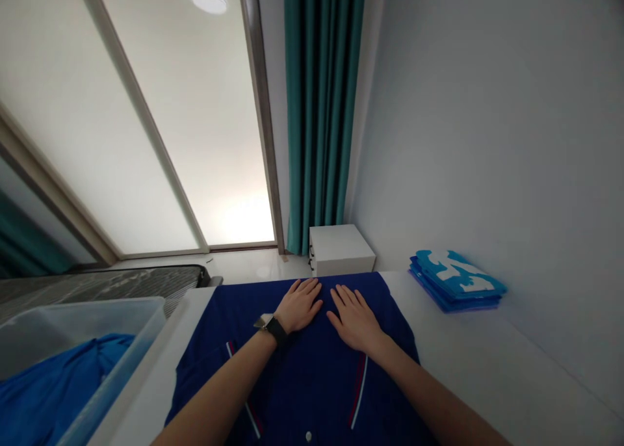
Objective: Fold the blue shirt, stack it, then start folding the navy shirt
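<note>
A navy blue shirt [312,381] with red and white striped trim and a pale button lies spread on the white table [468,368]. Flat on its far part rests my left hand [299,304], fingers stretched out, with a dark-banded watch [271,326] on the wrist. Beside it, my right hand [355,319] also lies flat on the cloth with its fingers spread. Neither hand grips anything. My forearms cover parts of the shirt's two sides, and its near end runs out of view.
Folded blue clothes [455,280], the top one with a white pattern, lie stacked at the right by the wall. A clear plastic bin [158,316] holding blue cloth [73,387] stands at the left. Beyond the table are a white cabinet [341,248] and a teal curtain [322,108].
</note>
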The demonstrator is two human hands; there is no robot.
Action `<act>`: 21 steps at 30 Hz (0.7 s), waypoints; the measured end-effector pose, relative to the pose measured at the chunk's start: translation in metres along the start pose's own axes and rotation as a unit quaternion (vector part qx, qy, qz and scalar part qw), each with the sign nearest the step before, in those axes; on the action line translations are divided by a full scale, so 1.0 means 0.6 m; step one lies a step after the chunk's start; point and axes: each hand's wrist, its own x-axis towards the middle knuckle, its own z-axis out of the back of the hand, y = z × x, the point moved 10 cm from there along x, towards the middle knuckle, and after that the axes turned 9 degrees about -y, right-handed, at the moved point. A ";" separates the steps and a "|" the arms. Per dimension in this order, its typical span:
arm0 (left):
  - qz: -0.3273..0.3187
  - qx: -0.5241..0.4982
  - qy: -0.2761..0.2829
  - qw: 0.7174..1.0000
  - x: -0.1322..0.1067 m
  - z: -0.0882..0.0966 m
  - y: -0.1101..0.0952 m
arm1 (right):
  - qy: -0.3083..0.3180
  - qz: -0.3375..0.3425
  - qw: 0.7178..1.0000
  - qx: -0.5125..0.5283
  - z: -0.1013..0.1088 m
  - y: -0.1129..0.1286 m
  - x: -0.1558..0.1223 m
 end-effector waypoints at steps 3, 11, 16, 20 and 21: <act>0.035 0.003 0.000 0.999 -0.050 0.032 0.036 | 0.017 0.012 1.000 0.005 -0.009 0.021 0.006; 0.114 0.029 -0.003 0.993 -0.198 0.094 0.122 | 0.018 -0.006 1.000 -0.007 -0.005 0.008 -0.028; 0.120 0.040 0.009 0.992 -0.259 0.095 0.155 | -0.010 -0.031 0.999 -0.044 0.009 -0.030 -0.056; 0.159 0.065 0.001 0.985 -0.281 0.089 0.176 | -0.029 -0.041 0.997 -0.053 0.009 -0.047 -0.066; 0.169 0.068 0.002 0.983 -0.284 0.087 0.179 | -0.026 -0.044 0.997 -0.051 0.005 -0.051 -0.067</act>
